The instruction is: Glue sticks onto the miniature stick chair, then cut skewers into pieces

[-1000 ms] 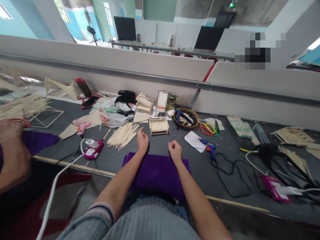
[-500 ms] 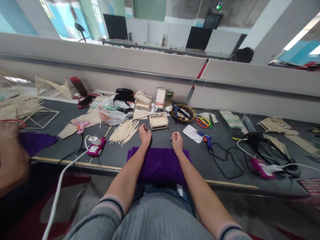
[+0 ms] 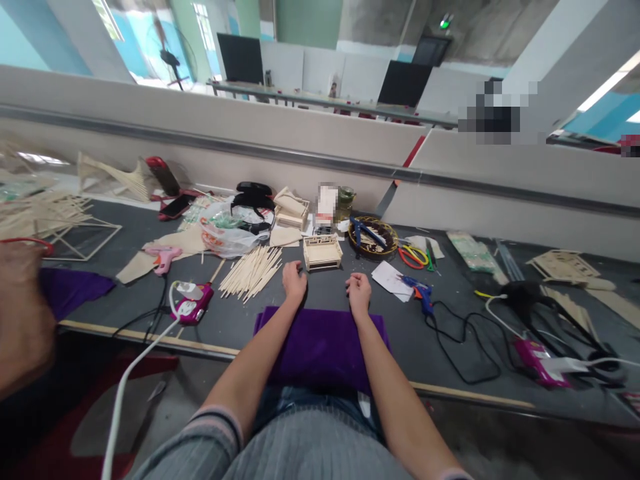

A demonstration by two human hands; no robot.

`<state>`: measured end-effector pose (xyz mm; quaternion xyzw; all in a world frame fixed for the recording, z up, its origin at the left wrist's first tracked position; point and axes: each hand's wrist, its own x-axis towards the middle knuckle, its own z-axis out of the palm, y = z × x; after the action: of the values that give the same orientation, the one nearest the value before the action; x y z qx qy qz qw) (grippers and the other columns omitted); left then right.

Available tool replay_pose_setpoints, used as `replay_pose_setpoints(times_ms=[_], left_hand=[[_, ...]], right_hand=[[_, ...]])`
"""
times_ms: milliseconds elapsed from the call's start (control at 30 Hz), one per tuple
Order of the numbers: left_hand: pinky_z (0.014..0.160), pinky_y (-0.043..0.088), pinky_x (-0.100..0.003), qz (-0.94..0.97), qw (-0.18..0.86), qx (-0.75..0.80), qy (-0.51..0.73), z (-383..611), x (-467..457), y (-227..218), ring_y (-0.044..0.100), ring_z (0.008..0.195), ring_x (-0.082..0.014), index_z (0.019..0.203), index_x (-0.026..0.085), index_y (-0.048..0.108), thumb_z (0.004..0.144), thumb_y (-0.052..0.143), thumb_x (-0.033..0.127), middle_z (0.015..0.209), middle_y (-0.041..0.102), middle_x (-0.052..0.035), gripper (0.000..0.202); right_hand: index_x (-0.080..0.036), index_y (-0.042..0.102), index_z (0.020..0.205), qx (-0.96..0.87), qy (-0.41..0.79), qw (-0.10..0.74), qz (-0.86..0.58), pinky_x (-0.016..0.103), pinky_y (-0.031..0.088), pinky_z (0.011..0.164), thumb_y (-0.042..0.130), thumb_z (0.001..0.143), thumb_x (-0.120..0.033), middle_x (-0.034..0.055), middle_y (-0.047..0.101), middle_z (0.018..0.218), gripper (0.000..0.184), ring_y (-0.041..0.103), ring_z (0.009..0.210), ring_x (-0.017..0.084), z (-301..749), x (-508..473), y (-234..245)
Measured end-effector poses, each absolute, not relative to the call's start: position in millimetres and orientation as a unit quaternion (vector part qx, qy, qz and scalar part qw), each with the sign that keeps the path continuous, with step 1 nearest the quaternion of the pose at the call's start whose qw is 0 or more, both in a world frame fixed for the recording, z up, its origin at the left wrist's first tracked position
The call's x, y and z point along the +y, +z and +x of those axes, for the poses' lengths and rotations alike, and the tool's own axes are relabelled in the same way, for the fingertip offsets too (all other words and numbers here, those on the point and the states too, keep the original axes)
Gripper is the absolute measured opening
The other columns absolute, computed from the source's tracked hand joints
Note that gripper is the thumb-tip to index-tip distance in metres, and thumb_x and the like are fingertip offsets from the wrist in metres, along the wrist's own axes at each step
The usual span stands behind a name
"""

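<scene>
My left hand (image 3: 294, 283) rests on the dark table with its fingers curled in, and nothing shows in it. It lies just right of a loose pile of thin wooden sticks (image 3: 251, 272). Across from it, my right hand (image 3: 359, 293) is also loosely closed, with no object visible in its fingers. Between and beyond the hands stands a small wooden stick model like a little bed or bench (image 3: 323, 253), touched by neither hand. A folded purple cloth (image 3: 325, 347) lies under my forearms at the table edge.
Right of my right hand are white paper (image 3: 391, 279), a blue glue gun (image 3: 419, 291) with its cord, and a basket (image 3: 373, 238). On the left sit a pink glue gun (image 3: 163, 257), a power strip (image 3: 193, 305) and a plastic bag (image 3: 225, 233). Another person's blurred arm (image 3: 23, 320) shows far left.
The whole scene sits slightly lower as the head view shifts. My right hand's fingers have loosened a little; both hands stay in about the same place on the table.
</scene>
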<state>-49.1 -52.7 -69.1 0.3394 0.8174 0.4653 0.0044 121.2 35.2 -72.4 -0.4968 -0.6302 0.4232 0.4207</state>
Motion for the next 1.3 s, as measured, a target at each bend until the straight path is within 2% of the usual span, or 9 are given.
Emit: replay_pose_setpoints(times_ms=[100,233,367,633,1000,1133,1300], left_hand=[[0.087,0.045,-0.039,0.353,0.007,0.818,0.454,-50,-53,-71,0.055,0.093,-0.0248,0.090,0.022,0.063,0.071,0.052,0.003,0.090,0.059,-0.0068,0.029],[0.087,0.044,-0.041,0.360,0.008,0.829,0.427,-49,-54,-71,0.054,0.095,-0.0268,0.086,0.022,0.067,0.074,0.054,0.007,0.091,0.059,-0.0079,0.023],[0.085,0.043,-0.042,0.365,0.013,0.838,0.406,-48,-54,-69,0.053,0.094,-0.0269,0.084,0.022,0.068,0.076,0.055,0.009,0.091,0.059,-0.0084,0.019],[0.086,0.042,-0.042,0.366,0.025,0.846,0.387,-51,-52,-70,0.052,0.094,-0.0265,0.081,0.022,0.066,0.081,0.058,0.017,0.091,0.059,-0.0075,0.009],[0.082,0.045,-0.039,0.378,0.031,0.829,0.412,-59,-54,-69,0.056,0.088,-0.0247,0.081,0.022,0.063,0.078,0.063,0.017,0.087,0.062,-0.0058,0.007],[0.078,0.046,-0.035,0.350,0.059,0.820,0.450,-61,-52,-67,0.058,0.080,-0.0211,0.076,0.022,0.062,0.076,0.063,0.015,0.080,0.062,-0.0026,0.007],[0.071,0.047,-0.029,0.331,0.111,0.755,0.555,-70,-43,-61,0.058,0.073,-0.0162,0.078,0.021,0.067,0.074,0.062,0.018,0.076,0.062,-0.0006,0.006]], right_hand=[[-0.016,0.056,0.094,-0.634,0.425,0.414,-0.497,0.025,0.046,0.050,0.043,0.077,-0.035,0.0052,0.068,0.076,0.029,0.055,0.051,0.013,104,47,-75],[-0.013,0.061,0.103,-0.658,0.414,0.398,-0.488,0.031,0.051,0.067,0.048,0.074,-0.029,0.0122,0.068,0.096,0.036,0.060,0.064,0.015,85,60,-75],[-0.014,0.066,0.101,-0.691,0.400,0.372,-0.474,0.034,0.050,0.078,0.052,0.072,-0.027,0.0128,0.066,0.101,0.034,0.058,0.066,0.016,80,66,-76],[-0.015,0.067,0.103,-0.717,0.391,0.346,-0.463,0.033,0.049,0.077,0.050,0.075,-0.025,0.0108,0.068,0.097,0.035,0.056,0.065,0.016,84,69,-80],[-0.015,0.067,0.097,-0.732,0.384,0.323,-0.460,0.033,0.047,0.071,0.051,0.077,-0.029,0.0091,0.065,0.088,0.029,0.056,0.062,0.018,85,60,-70],[-0.018,0.065,0.092,-0.729,0.385,0.330,-0.460,0.031,0.046,0.066,0.052,0.078,-0.033,0.0060,0.065,0.081,0.024,0.054,0.060,0.017,83,59,-69],[-0.019,0.064,0.084,-0.689,0.395,0.388,-0.468,0.029,0.046,0.067,0.056,0.076,-0.041,0.0051,0.065,0.080,0.024,0.054,0.064,0.017,80,62,-66]])
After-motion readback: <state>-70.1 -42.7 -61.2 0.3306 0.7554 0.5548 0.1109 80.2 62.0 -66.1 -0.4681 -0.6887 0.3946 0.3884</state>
